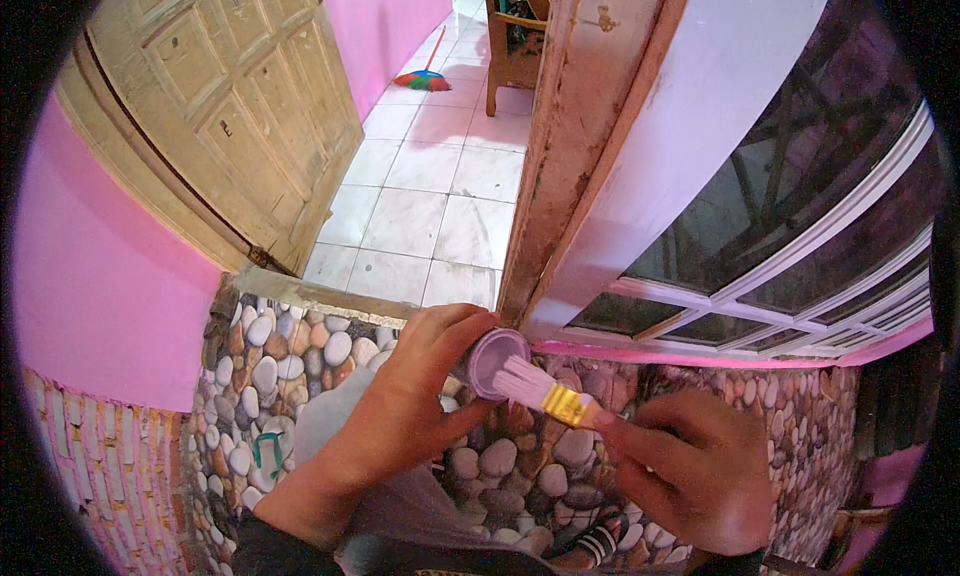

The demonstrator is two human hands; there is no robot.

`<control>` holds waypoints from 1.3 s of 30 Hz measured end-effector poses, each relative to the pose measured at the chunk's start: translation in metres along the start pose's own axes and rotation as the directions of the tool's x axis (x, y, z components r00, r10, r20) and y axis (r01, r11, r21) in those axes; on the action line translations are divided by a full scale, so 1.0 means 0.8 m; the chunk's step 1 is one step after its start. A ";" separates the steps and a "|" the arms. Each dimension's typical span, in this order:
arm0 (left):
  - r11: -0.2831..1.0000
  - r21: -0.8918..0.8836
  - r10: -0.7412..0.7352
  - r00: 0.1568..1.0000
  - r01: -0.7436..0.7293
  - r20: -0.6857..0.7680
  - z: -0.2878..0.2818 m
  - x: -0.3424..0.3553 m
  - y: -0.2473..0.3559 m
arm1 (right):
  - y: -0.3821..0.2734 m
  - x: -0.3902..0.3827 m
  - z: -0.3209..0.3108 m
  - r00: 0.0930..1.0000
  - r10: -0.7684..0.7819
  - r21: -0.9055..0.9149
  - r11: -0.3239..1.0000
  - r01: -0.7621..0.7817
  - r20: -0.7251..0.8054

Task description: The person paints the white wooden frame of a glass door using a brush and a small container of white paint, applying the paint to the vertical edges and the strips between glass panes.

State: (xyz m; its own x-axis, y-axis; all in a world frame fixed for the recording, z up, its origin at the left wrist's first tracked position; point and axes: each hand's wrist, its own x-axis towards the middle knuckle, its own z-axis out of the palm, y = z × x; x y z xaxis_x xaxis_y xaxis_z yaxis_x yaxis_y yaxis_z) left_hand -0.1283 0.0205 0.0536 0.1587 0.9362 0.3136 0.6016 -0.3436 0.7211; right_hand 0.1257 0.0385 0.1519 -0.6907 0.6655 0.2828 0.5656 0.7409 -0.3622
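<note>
My left hand (400, 401) is wrapped round a small round cup (488, 348), thumb on the near side and fingers on the far side. A pale lilac coating shows inside the cup. In my right hand (690, 466) is a paintbrush (568, 406), gripped by its handle behind the gold-coloured ferrule. Its bristles (522, 381) are coated in pale lilac paint, and their tip lies at the cup's right rim. Both hands are above the pebble-patterned floor, close to the foot of the door frame (590, 96).
A lilac-white framed window (710, 304) stands at the right. The wooden door (250, 116) at the left opens onto white floor tiles (410, 211), with a broom (425, 79) and wooden chair (512, 71) beyond. A green-strapped sandal (267, 456) lies lower left.
</note>
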 end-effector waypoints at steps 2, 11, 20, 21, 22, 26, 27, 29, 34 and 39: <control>1.000 -0.008 -0.008 0.999 0.008 0.044 0.002 0.002 0.002 | -0.003 0.012 0.004 0.998 0.014 -0.042 0.999 -0.012 0.063; 1.000 0.015 0.011 0.998 -0.012 0.060 0.006 0.002 0.003 | -0.004 0.042 0.025 0.947 0.020 -0.160 0.987 0.033 0.319; 1.000 0.018 0.019 1.000 -0.019 0.006 -0.001 0.002 0.002 | 0.029 0.023 0.027 0.977 0.145 0.165 0.972 -0.170 0.156; 1.000 0.017 0.021 1.000 -0.021 0.004 0.000 0.003 0.001 | 0.034 0.019 0.029 0.978 0.186 0.271 0.940 -0.206 0.098; 1.000 0.000 0.001 1.000 -0.001 0.010 0.001 0.003 0.001 | 0.035 0.017 0.027 0.978 0.186 0.269 0.941 -0.205 0.098; 0.999 -0.038 -0.014 1.000 0.015 0.011 0.005 0.004 0.001 | 0.054 0.002 0.033 0.900 0.373 0.497 0.751 -0.436 0.226; 0.999 -0.042 -0.008 1.000 0.008 0.008 0.006 0.004 0.002 | 0.058 -0.003 0.034 0.910 0.357 0.510 0.754 -0.413 0.210; 0.998 -0.040 -0.052 0.999 0.052 0.016 0.008 0.003 0.002 | 0.053 -0.009 0.032 0.879 0.433 0.569 0.680 -0.463 0.198; 0.994 -0.049 -0.093 0.996 0.093 0.009 0.008 0.002 0.001 | 0.033 -0.012 0.013 0.806 0.588 0.624 0.654 -0.426 -0.065; 0.997 -0.049 -0.065 0.998 0.065 0.000 0.007 0.002 0.004 | 0.038 -0.014 0.029 0.860 0.172 0.130 0.984 -0.124 -0.480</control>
State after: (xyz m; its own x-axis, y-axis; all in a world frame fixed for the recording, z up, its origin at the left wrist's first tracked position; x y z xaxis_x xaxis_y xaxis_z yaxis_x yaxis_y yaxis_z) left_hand -0.1214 0.0213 0.0531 0.1190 0.9566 0.2659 0.5713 -0.2850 0.7696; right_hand 0.1400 0.0520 0.1169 -0.2805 0.7429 0.6078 0.5836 0.6347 -0.5065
